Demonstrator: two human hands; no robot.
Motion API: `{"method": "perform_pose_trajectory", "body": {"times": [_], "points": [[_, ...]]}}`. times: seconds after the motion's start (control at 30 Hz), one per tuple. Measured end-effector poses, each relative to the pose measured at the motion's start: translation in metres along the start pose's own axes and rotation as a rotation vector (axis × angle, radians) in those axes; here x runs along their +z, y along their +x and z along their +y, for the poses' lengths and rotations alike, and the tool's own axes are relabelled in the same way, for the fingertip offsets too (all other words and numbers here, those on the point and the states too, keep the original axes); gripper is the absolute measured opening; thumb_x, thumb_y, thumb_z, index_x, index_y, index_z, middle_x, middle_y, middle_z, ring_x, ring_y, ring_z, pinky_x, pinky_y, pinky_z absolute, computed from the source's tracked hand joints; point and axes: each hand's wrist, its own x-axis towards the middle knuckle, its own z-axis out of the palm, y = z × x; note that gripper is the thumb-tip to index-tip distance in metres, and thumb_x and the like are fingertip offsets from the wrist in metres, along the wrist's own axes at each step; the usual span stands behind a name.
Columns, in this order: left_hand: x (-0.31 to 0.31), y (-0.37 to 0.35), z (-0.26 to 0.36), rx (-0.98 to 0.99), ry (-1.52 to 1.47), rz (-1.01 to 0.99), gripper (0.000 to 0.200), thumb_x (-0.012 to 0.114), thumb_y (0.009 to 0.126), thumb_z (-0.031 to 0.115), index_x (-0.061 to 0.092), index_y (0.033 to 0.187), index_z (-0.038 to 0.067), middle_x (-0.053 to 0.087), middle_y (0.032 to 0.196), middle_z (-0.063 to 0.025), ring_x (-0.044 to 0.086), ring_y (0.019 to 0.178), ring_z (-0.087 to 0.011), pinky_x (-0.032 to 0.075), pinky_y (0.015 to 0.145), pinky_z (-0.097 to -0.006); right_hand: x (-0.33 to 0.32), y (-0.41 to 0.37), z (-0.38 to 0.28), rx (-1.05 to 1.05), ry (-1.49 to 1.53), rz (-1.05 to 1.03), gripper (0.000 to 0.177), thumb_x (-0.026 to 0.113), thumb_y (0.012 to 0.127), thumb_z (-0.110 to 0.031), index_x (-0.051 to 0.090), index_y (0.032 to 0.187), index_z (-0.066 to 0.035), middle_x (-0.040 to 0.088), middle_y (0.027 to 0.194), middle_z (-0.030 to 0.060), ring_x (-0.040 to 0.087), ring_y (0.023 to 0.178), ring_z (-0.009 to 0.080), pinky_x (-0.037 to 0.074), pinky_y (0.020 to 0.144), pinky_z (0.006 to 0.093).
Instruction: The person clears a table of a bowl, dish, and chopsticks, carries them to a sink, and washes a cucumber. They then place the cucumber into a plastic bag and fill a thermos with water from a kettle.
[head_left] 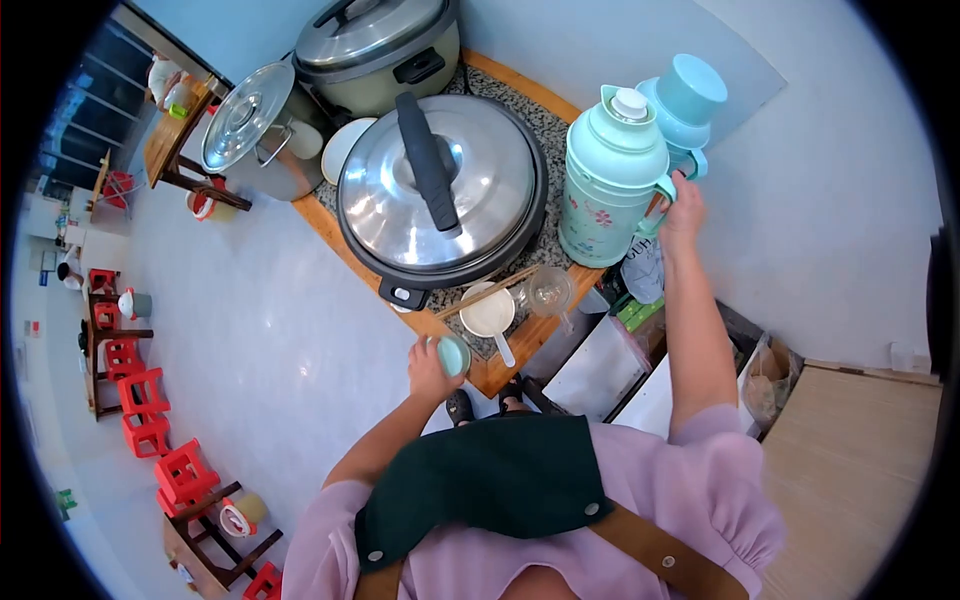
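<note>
My left hand (pixel 433 372) is closed around a small mint-green cup-shaped lid (pixel 454 356) near the front corner of the counter. My right hand (pixel 684 212) grips the handle of a mint-green thermos flask (pixel 605 200) with a flower print; its fingers are partly hidden. The flask stands upright, uncapped, its white stopper (pixel 629 104) showing. Close behind it is a second mint-green thermos (pixel 690 95) with its cap on. Between my hands lie a white handled cup (pixel 488 312), a pair of chopsticks (pixel 495 290) and a clear glass mug (pixel 550 292).
A big rice cooker (pixel 450 190) with a steel lid fills the counter's middle. Behind are another cooker (pixel 375 55), a lidded steel pot (pixel 250 125) and a white plate (pixel 346 148). Shelves (pixel 600 365) with bags stand below right. Red stools (pixel 185 470) line the left.
</note>
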Motion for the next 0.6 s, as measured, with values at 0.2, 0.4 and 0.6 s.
{"method": "perform_pose_trajectory", "body": {"times": [0.2,0.4,0.6], "points": [[-0.103,-0.014,0.056,0.544,-0.45,0.144,0.076,0.075,0.049,0.029,0.036,0.111,0.01,0.029,0.121,-0.0239,0.028,0.114,-0.0408,0.03,0.091,-0.0474,-0.042,-0.004,0.018,-0.003,0.027,0.067,0.015,0.056,0.078,-0.016,0.052,0.071,-0.003,0.049,0.061,0.0008,0.041,0.048,0.0069,0.03,0.041,0.0206],[-0.188,0.112,0.272,1.078,-0.486,0.581,0.057,0.073,0.053,0.028,0.05,0.102,0.011,0.034,0.119,-0.0203,0.034,0.11,-0.0403,0.031,0.09,-0.0459,-0.053,-0.019,0.005,-0.137,-0.273,0.1,0.018,0.053,0.081,-0.019,0.056,0.083,-0.002,0.052,0.07,0.0022,0.048,0.063,0.0097,0.038,0.054,0.0215],[-0.145,0.169,0.332,1.032,-0.216,0.407,0.053,0.069,0.063,0.028,0.05,0.11,0.014,0.04,0.121,-0.0136,0.034,0.115,-0.0335,0.025,0.093,-0.0486,-0.091,-0.096,0.023,-0.241,-0.584,-0.011,0.015,0.055,0.079,-0.012,0.055,0.09,-0.002,0.052,0.077,0.0018,0.046,0.064,0.0081,0.038,0.059,0.0201]]}}
